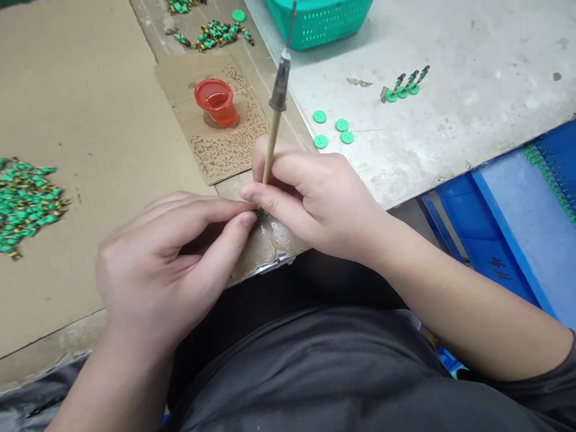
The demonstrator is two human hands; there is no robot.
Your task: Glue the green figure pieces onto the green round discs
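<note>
My right hand point(311, 194) is closed around a thin wooden-handled tool point(273, 135), with a dark sleeve and a fine tip pointing upward. Its fingertips meet those of my left hand point(167, 257) at the table's near edge. The left thumb and forefinger are pinched at a small green piece point(261, 212), mostly hidden between the fingers. Just beyond the hands, a small red cup point(217, 102) with liquid in it stands on a speckled cardboard piece point(229, 155). Several loose green buttons point(341, 125) lie to the right of my hands.
A heap of small green, yellow and dark figures point(23, 201) lies on cardboard at left; more figures point(219, 34) lie at the back. A green basket point(328, 19) stands behind. Three buttons with figures point(402, 93) sit at right. Below are blue trays point(515, 226).
</note>
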